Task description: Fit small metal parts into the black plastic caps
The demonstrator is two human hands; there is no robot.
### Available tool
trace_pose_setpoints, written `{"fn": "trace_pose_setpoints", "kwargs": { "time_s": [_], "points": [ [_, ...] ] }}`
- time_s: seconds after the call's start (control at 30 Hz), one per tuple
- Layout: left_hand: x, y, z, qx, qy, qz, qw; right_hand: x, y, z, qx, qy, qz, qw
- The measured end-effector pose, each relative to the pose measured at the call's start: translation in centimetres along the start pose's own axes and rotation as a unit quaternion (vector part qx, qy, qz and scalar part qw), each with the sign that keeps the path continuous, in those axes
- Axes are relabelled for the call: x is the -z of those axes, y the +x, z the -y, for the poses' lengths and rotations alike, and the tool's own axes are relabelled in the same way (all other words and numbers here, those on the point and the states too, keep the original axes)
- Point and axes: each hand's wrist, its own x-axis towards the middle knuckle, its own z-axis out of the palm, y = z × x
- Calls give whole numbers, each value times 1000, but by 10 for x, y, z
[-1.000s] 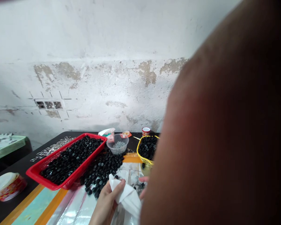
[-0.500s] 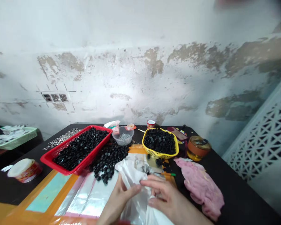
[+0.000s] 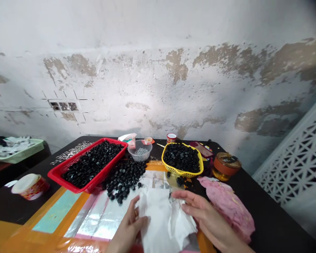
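In the head view, we are holding a thin white sheet [image 3: 156, 219] at the near edge of the work, between our two hands. Our left hand [image 3: 127, 228] is curling partly closed, its thumb and fingers gripping the sheet's left edge. Our right hand [image 3: 205, 214] is resting half open at the crumpled right side; whether it is pinching anything, we cannot tell.

We are judging the sheet to be very light, soft and limp, more prone to creasing or tearing than to slipping. Its side edges are seeming the best places for a gentle thumb-and-finger hold, with both hands sharing the spread.

Counting, we are seeing one white sheet, though its folds may be hiding a second. We are finding one red basket [image 3: 54, 173] to the left, one yellow basket [image 3: 185, 173] right of centre, and one clear bowl [image 3: 140, 154] between them. We are also counting one pink cloth [image 3: 228, 203] and one amber jar [image 3: 225, 167] at right, one paper tub [image 3: 31, 186] at near left, and one small red tin [image 3: 171, 138] at the far side. The black pieces [image 3: 125, 177] are lying too densely for us to count.
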Motion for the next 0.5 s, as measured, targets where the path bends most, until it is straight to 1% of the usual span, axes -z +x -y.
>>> {"fn": "trace_pose_setpoints", "kwargs": {
  "time_s": [0.03,0.07,0.1,0.13,0.17,0.2,0.27,0.3,0.37,0.43,0.5],
  "points": [
    [1,-4,-2,-64,46,-35,996,-1,-1,-3,-1,3,3,1000],
    [2,-9,-5,-134,101,-72,983,-2,-2,-5,-2,8,1,1000],
    [3,-15,-8,-206,153,-101,961,-4,-3,-7,-4,14,-5,1000],
    [3,-20,-11,-263,194,-114,938,-6,-4,-9,-6,21,-14,1000],
    [1,-25,-14,-289,223,-100,926,-9,-5,-11,-10,31,-23,999],
    [-1,-29,-16,-288,240,-60,925,-12,-5,-13,-15,43,-29,999],
    [-7,-32,-17,-248,261,38,932,-17,-6,-17,-24,69,-30,997],
    [-10,-32,-16,-228,262,72,935,-20,-8,-18,-24,78,-26,996],
    [-15,-29,-15,-199,246,94,944,-22,-12,-19,-11,56,-8,998],
    [-16,-25,-16,-174,235,107,950,-21,-20,-16,13,-18,22,1000],
    [-15,-22,-20,-163,272,137,939,-22,-28,-10,41,-108,37,993]
  ]
}}
